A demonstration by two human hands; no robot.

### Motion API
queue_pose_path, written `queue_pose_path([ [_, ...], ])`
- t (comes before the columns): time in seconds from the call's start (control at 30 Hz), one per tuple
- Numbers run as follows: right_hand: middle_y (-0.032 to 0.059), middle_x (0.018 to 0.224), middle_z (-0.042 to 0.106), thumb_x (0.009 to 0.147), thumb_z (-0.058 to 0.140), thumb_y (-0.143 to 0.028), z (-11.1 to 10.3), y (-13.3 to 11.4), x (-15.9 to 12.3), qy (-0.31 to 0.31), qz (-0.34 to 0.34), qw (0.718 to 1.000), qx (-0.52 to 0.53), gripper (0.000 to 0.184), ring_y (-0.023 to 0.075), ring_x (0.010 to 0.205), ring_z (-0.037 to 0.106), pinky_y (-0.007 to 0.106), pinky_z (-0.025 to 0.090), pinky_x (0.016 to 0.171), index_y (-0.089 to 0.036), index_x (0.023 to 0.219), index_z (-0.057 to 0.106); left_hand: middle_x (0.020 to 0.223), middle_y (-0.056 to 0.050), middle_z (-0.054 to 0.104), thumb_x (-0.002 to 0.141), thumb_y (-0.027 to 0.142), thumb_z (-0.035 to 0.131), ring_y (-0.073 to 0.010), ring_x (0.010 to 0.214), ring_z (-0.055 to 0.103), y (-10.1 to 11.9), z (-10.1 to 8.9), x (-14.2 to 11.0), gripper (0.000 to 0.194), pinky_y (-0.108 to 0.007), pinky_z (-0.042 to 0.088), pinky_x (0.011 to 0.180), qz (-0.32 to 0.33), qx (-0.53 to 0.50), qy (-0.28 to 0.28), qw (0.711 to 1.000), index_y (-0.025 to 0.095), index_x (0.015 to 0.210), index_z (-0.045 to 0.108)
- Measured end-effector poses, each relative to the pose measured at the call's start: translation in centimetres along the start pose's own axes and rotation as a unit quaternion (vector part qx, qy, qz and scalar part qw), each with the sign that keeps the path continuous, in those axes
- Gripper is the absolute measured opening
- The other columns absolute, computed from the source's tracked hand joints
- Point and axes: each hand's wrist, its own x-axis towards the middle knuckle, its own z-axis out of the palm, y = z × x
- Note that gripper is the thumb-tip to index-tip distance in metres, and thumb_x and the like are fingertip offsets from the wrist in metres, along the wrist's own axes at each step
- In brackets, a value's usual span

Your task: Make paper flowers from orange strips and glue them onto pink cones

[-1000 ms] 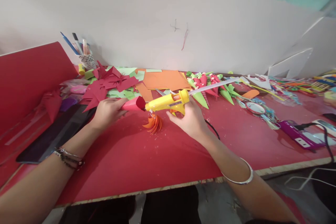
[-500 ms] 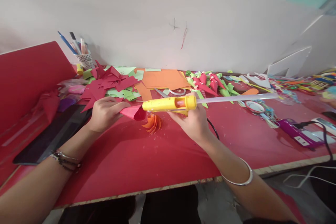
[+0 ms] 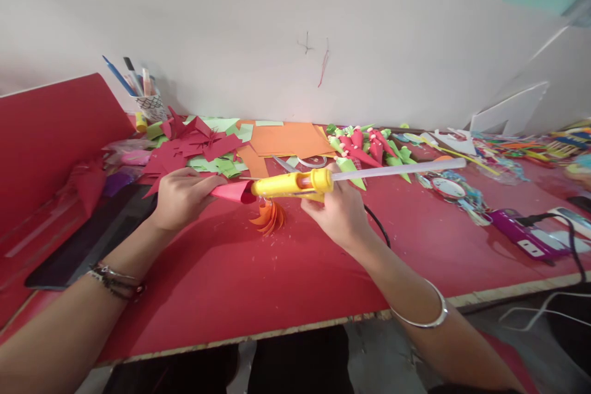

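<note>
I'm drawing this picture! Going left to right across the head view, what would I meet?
Flat black object, left hand, red paper cone, yellow glue gun, right hand, purple power strip.

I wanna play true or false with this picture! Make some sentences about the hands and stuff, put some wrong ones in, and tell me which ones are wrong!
1. The right hand holds a yellow glue gun. True.
2. The left hand holds a red paper cone. True.
3. The glue gun points away from the cone. False: its tip is at the cone's open end.
4. Pens stand in a cup. True.
5. The cup is right of both hands. False: it's on the left side of the table.
</note>
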Motion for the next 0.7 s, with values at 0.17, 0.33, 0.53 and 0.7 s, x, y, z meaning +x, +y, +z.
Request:
queue_pose_path([
  [0.17, 0.0080, 0.081, 0.055, 0.070, 0.044, -0.023, 0.05, -0.04, -0.06, -0.028, 0.021, 0.999, 0.006, 0.034, 0.0178, 0.062, 0.053, 0.027, 0.039, 0.044, -0.013, 0.101, 0.049, 0.045, 0.000, 0.057, 0.085, 0.040, 0.037, -0.0119, 0.045, 0.049, -0.20, 0.17, -0.15, 0.037, -0.021, 0.036, 0.048, -0.006, 0.011, -0.007, 1.000, 0.018, 0.075, 0.064],
  [0.33, 0.0071, 0.083, 0.055, 0.068, 0.042, -0.021, -0.09, -0.08, 0.01, -0.055, 0.023, 0.998, 0.027, 0.039, 0.0175, 0.061, 0.053, 0.027, 0.039, 0.044, -0.014, 0.106, 0.049, 0.047, -0.001, 0.057, 0.084, 0.043, 0.036, -0.0117, 0.044, 0.048, -0.09, 0.28, -0.26, 0.040, -0.021, 0.035, 0.045, -0.039, 0.003, -0.031, 0.999, 0.018, 0.070, 0.064],
  [0.53, 0.0090, 0.084, 0.055, 0.071, 0.044, -0.024, 0.30, 0.19, 0.07, -0.041, 0.039, 0.998, 0.026, 0.033, 0.0189, 0.065, 0.054, 0.029, 0.043, 0.047, -0.012, 0.102, 0.049, 0.044, -0.001, 0.051, 0.085, 0.043, 0.031, -0.0124, 0.045, 0.047, 0.07, 0.46, -0.32, 0.044, -0.022, 0.033, 0.045, -0.054, -0.026, -0.067, 0.996, 0.018, 0.065, 0.061],
  [0.7, 0.0095, 0.088, 0.050, 0.073, 0.049, -0.026, 0.22, 0.37, 0.27, 0.006, 0.036, 0.998, 0.042, 0.027, 0.0210, 0.076, 0.054, 0.032, 0.047, 0.055, -0.014, 0.097, 0.049, 0.041, 0.000, 0.044, 0.080, 0.037, 0.037, -0.0121, 0.043, 0.043, 0.62, 0.53, -0.12, 0.037, -0.022, 0.029, 0.043, -0.113, -0.108, -0.116, 0.981, 0.018, 0.051, 0.052],
])
